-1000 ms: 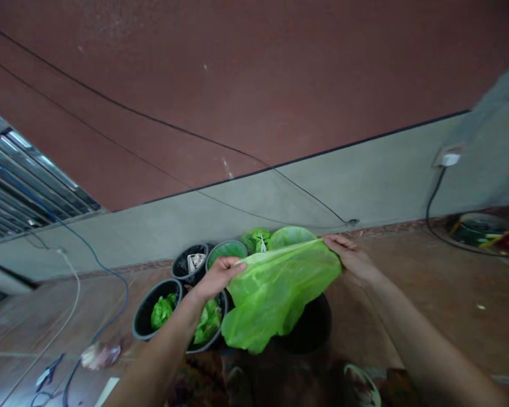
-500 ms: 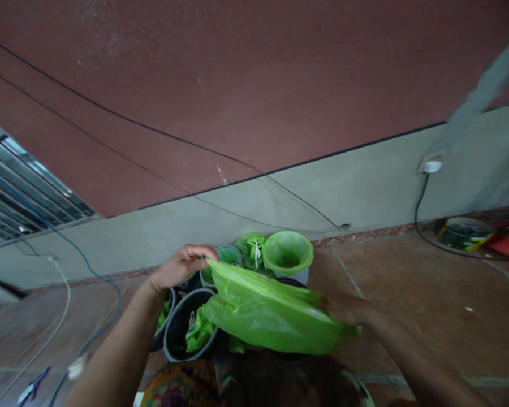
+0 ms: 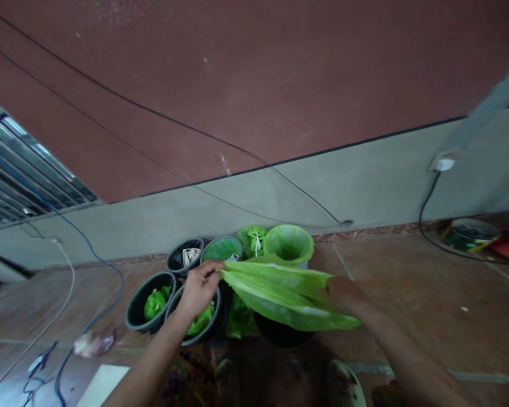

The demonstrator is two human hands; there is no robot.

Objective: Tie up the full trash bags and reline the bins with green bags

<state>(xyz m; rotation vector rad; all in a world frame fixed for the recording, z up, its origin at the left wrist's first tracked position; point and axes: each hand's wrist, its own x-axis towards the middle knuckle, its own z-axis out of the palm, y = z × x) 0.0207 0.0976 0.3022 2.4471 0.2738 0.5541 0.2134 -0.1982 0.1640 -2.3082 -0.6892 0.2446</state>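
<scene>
A thin, light-green plastic bag (image 3: 280,291) is stretched sideways between my hands. My left hand (image 3: 201,285) pinches its left end between thumb and fingers. At the right end, my right hand (image 3: 341,294) is partly inside the folds and blurred, gripping the plastic. Beneath the bag stands a dark bin (image 3: 282,333), its upper part mostly covered. Behind the bag is a bin lined with green plastic (image 3: 288,243). Left of that sits a tied green bag (image 3: 252,240). Below my left hand, a dark bin (image 3: 195,336) holds crumpled green plastic.
Further left are another dark bin with green plastic (image 3: 148,302), a black-lined bin (image 3: 180,254) and a green-lined bin (image 3: 220,249). A blue cable (image 3: 104,311) and a pinkish bundle (image 3: 94,343) lie on the tiled floor. A round container (image 3: 470,234) stands by the wall at right.
The bag has gone from hanging full and wide to a flatter, narrower stretch. My left hand sits lower and slightly right. More bins show at the left as the view shifted.
</scene>
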